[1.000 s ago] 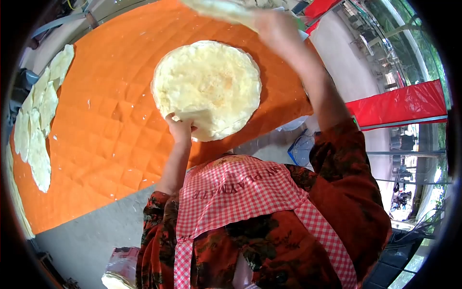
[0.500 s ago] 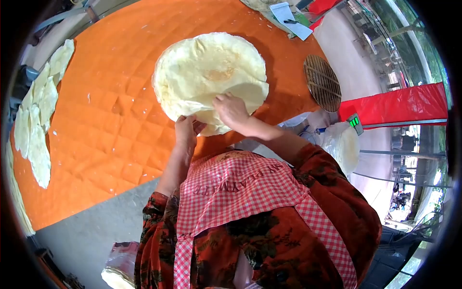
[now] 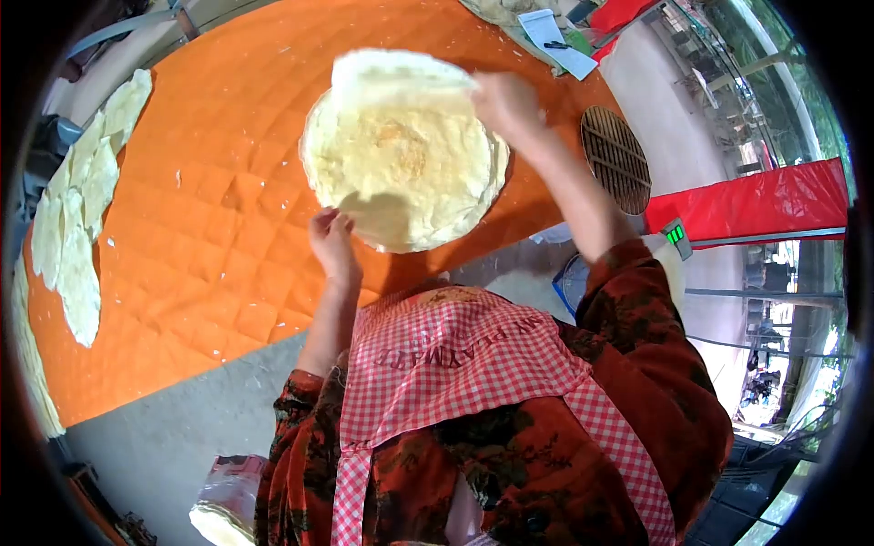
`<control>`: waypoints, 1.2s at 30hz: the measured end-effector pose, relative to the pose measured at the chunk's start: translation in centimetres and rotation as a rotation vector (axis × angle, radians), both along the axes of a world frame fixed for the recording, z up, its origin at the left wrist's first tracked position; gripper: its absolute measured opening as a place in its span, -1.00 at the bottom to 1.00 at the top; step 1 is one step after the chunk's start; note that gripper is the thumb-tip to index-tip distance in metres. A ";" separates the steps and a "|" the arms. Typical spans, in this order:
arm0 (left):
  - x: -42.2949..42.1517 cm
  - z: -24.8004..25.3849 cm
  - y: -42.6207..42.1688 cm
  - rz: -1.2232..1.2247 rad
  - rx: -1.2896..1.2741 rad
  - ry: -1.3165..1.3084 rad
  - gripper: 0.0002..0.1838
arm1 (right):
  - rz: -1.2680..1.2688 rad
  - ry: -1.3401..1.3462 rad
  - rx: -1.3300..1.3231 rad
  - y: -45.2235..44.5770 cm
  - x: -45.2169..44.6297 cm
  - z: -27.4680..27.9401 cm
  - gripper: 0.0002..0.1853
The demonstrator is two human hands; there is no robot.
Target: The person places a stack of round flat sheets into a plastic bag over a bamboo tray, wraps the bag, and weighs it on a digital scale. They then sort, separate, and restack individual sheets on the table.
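Observation:
A stack of thin, round, pale flatbreads (image 3: 410,187) with a few browned patches lies on the orange table cover (image 3: 218,246). Over its far side a single flatbread sheet (image 3: 396,77) is raised, blurred by motion. My right hand (image 3: 512,109) grips that sheet at its right edge, fingers closed. By the stack's near left rim is my left hand (image 3: 333,244), its fingertips pinched together. Whether anything is between those fingertips cannot be made out. A shadow falls on the stack beside them.
Folded flatbread pieces (image 3: 82,214) lie along the table's left side. At the right are a round slatted rack (image 3: 616,159), a green-lit digital display (image 3: 675,237) and a red cover (image 3: 751,200). A notepad (image 3: 551,41) with a pen lies at the far edge.
My right hand has moved from the stack's near side to its far right, carrying the sheet up and away. My left hand has shifted slightly left, off the stack's near rim.

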State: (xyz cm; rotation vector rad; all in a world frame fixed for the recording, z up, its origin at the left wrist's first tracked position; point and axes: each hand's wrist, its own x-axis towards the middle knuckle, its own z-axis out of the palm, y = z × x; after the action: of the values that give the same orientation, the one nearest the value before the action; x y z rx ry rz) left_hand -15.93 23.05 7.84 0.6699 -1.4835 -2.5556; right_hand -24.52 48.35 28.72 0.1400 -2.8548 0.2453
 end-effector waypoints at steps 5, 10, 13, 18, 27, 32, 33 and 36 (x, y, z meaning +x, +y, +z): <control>0.7 0.6 -1.3 -0.084 -0.088 -0.120 -0.77 | 0.221 0.122 0.134 -2.8 4.8 -0.6 -0.73; 3.9 1.7 0.7 -0.205 0.131 -0.280 -0.67 | 0.327 -0.214 0.058 -3.8 7.8 -16.6 -0.71; 5.4 2.6 1.2 -0.300 0.251 -0.344 -0.61 | 0.341 -0.121 0.052 -3.8 8.6 -17.5 -0.74; 5.7 3.0 2.1 -0.268 0.250 -0.291 -0.58 | 0.354 -0.215 0.042 -3.2 7.0 -16.1 -0.79; 3.9 2.0 3.0 -0.367 0.442 -0.328 -0.90 | 0.301 -0.140 -0.040 -4.3 6.3 -14.4 -0.82; 3.5 3.1 4.0 -0.354 0.358 -0.282 -0.87 | 0.368 -0.206 -0.072 -4.4 9.2 -15.7 -0.61; 3.6 2.9 3.9 -0.367 0.370 -0.253 -0.78 | 0.361 -0.215 -0.114 -4.4 9.6 -15.5 -0.57; 3.8 2.2 4.3 -0.328 0.491 -0.137 -0.68 | 0.379 -0.184 -0.116 -3.9 10.1 -16.1 -0.45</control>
State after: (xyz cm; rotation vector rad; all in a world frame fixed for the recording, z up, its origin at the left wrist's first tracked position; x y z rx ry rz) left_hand -12.10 27.39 10.03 0.7138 -1.0681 -3.2359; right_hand -14.39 44.43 12.61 0.6687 -2.9635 0.5225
